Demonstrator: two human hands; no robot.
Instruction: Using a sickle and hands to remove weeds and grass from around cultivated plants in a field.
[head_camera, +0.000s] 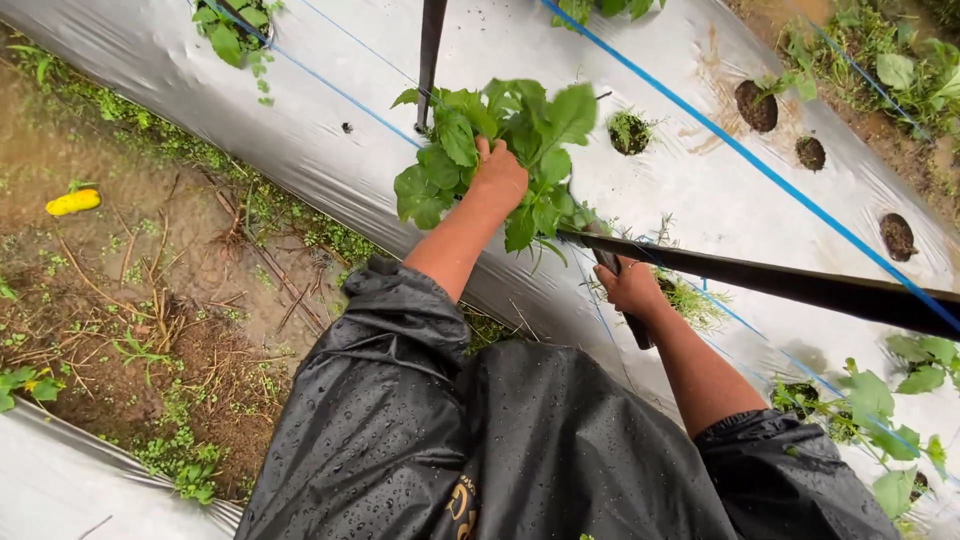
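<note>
My left hand (497, 178) reaches into a leafy green plant (545, 125) growing through the silver plastic mulch (330, 130) and grips it among its leaves. Just below and to the right, my right hand (630, 288) is closed around the dark handle of a tool (637, 328); its blade end is hidden under the leaves near the plant's base. Both arms come out of wet black rain sleeves (400, 400).
A dark stake (431, 60) stands behind the plant and a dark bar (800, 288) crosses to the right. Blue strings (760, 165) run over the mulch. Open planting holes (757, 105) lie right. Muddy, weedy furrow (150, 300) at left holds a yellow object (73, 202).
</note>
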